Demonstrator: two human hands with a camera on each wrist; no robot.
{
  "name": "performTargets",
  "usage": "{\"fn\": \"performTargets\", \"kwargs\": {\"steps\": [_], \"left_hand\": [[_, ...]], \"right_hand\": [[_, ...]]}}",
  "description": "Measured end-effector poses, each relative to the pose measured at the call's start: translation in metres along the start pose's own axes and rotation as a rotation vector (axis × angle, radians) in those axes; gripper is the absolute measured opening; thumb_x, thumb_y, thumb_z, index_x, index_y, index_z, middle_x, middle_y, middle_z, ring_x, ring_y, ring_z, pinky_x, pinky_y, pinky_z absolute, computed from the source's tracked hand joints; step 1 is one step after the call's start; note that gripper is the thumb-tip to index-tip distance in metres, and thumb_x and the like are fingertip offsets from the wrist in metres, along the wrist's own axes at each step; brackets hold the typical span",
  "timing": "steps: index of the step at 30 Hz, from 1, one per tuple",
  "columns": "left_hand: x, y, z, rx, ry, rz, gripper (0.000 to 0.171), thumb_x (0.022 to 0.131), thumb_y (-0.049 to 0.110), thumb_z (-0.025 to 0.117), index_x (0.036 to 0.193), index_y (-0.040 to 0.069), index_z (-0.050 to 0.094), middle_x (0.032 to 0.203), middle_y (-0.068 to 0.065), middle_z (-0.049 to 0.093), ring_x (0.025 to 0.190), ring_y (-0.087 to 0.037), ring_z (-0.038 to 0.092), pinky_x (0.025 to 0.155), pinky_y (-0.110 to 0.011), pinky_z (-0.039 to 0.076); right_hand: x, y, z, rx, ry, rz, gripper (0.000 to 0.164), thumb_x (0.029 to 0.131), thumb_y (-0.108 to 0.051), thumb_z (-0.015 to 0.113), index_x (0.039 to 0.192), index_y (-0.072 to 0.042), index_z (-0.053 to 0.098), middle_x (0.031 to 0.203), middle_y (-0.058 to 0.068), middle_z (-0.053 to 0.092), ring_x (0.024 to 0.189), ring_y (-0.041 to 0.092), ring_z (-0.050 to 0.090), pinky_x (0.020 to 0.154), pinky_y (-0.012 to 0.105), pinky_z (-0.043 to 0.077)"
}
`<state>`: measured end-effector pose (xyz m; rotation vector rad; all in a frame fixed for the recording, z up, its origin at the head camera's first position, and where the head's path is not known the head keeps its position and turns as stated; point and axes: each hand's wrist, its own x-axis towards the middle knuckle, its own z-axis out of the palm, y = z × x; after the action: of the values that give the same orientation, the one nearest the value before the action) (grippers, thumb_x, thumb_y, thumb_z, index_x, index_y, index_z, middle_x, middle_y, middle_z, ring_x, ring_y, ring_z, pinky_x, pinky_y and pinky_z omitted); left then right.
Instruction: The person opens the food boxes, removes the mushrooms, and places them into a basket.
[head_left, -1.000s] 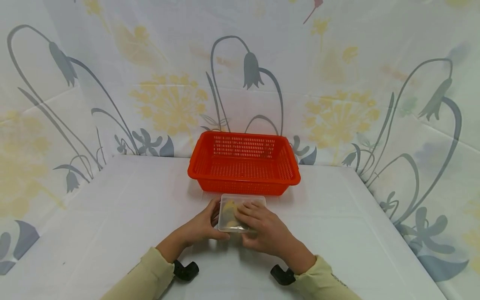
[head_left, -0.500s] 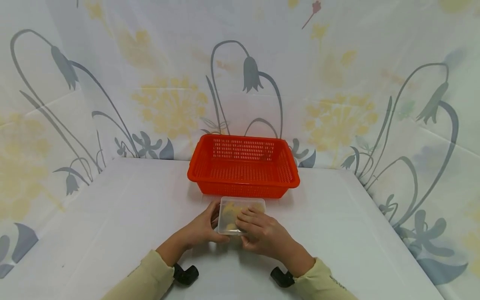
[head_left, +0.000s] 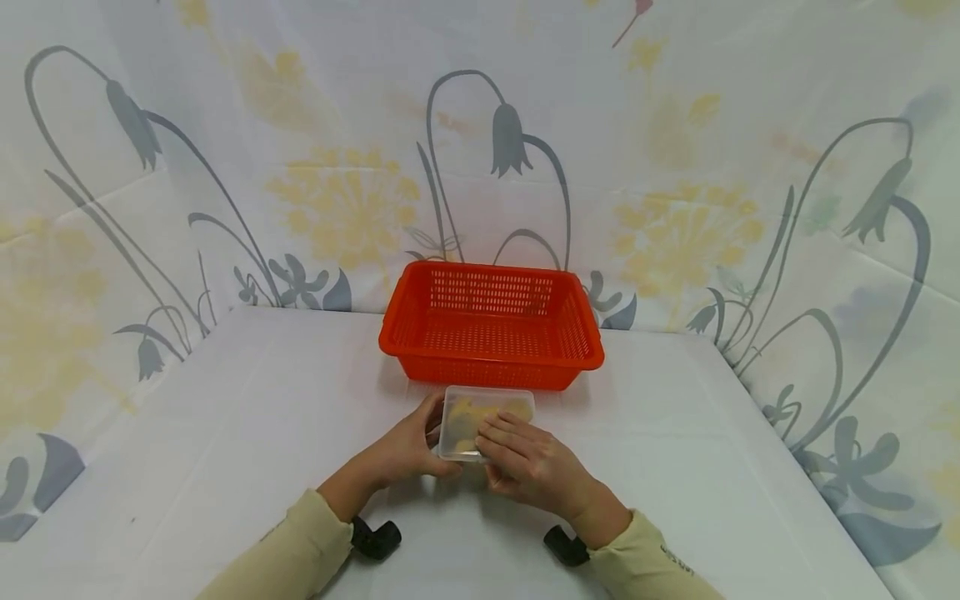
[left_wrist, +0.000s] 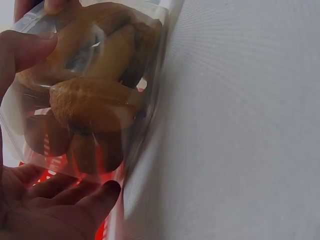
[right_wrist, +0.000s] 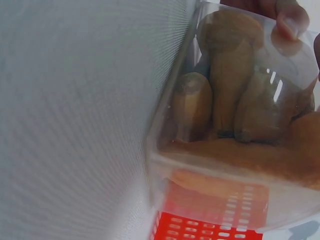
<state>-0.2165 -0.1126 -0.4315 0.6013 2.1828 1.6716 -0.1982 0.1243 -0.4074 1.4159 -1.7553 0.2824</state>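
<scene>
A clear plastic box (head_left: 459, 412) sits on the white table just in front of a red basket. Brown mushroom-shaped pieces (right_wrist: 230, 70) fill it, visible through the wall. My left hand (head_left: 401, 450) grips the box's left end. Its thumb (left_wrist: 32, 50) lies along the near side, and its fingers (left_wrist: 65, 197) reach round the far left. On the right, my right hand (head_left: 536, 467) has its bent fingers over the top, with the thumb against the near edge. Those fingers hide the near right part of the top.
The red perforated basket (head_left: 487, 372) stands right behind the box, near the back of the white table (head_left: 660, 450). A flower-printed cloth (head_left: 345, 108) rises behind and at both sides. Black fittings (head_left: 377, 540) show near both wrists.
My right fingers have slid slightly back across the top toward the near right, uncovering more of it. The left hand keeps its grip, and the box and basket stay in place.
</scene>
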Motion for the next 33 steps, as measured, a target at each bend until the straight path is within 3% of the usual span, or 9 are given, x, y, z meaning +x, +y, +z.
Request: {"fn": "performTargets", "kwargs": {"steps": [4,13,20,28,33], "left_hand": [[0.002,-0.001,0.001,0.025,0.014,0.011,0.100,0.069,0.009,0.085,0.147,0.020,0.024,0.150,-0.006,0.037,0.143,-0.030,0.034,0.116,-0.047,0.030],[0.003,0.000,0.001,0.070,0.033,0.025,0.099,0.068,0.013,0.085,0.147,0.019,0.026,0.148,-0.006,0.040,0.141,-0.029,0.037,0.116,-0.048,0.031],[0.003,0.001,0.001,0.055,0.007,0.012,0.096,0.069,0.012,0.084,0.146,0.024,0.027,0.143,0.000,0.042,0.139,-0.024,0.039,0.116,-0.046,0.033],[0.000,0.002,-0.001,0.039,0.000,-0.018,0.102,0.067,0.012,0.086,0.146,0.028,0.024,0.149,0.003,0.036,0.145,-0.025,0.030,0.118,-0.051,0.027],[0.000,0.003,-0.002,0.037,-0.035,-0.028,0.105,0.067,0.013,0.087,0.146,0.030,0.020,0.152,0.004,0.032,0.148,-0.025,0.026,0.118,-0.050,0.026]], "right_hand": [[0.000,0.000,0.000,-0.015,0.003,-0.013,0.029,0.073,-0.012,0.074,0.101,-0.002,0.074,0.101,0.010,0.075,0.096,0.021,0.073,0.085,0.039,0.058],[0.002,0.001,-0.001,-0.070,0.034,-0.047,0.025,0.089,-0.015,0.054,0.099,-0.002,0.073,0.100,0.010,0.075,0.094,0.021,0.073,0.083,0.038,0.059],[0.012,0.008,-0.009,-0.072,0.050,-0.014,0.025,0.087,-0.012,0.050,0.099,-0.002,0.070,0.091,0.006,0.072,0.084,0.017,0.071,0.079,0.030,0.060],[0.020,0.018,-0.017,0.030,-0.017,0.025,0.020,0.079,-0.012,0.067,0.097,-0.005,0.071,0.090,0.004,0.073,0.081,0.014,0.071,0.074,0.024,0.060],[0.023,0.028,-0.026,0.205,-0.079,0.186,0.029,0.074,-0.008,0.075,0.103,-0.008,0.070,0.091,0.003,0.074,0.071,0.010,0.068,0.069,0.019,0.059]]}}
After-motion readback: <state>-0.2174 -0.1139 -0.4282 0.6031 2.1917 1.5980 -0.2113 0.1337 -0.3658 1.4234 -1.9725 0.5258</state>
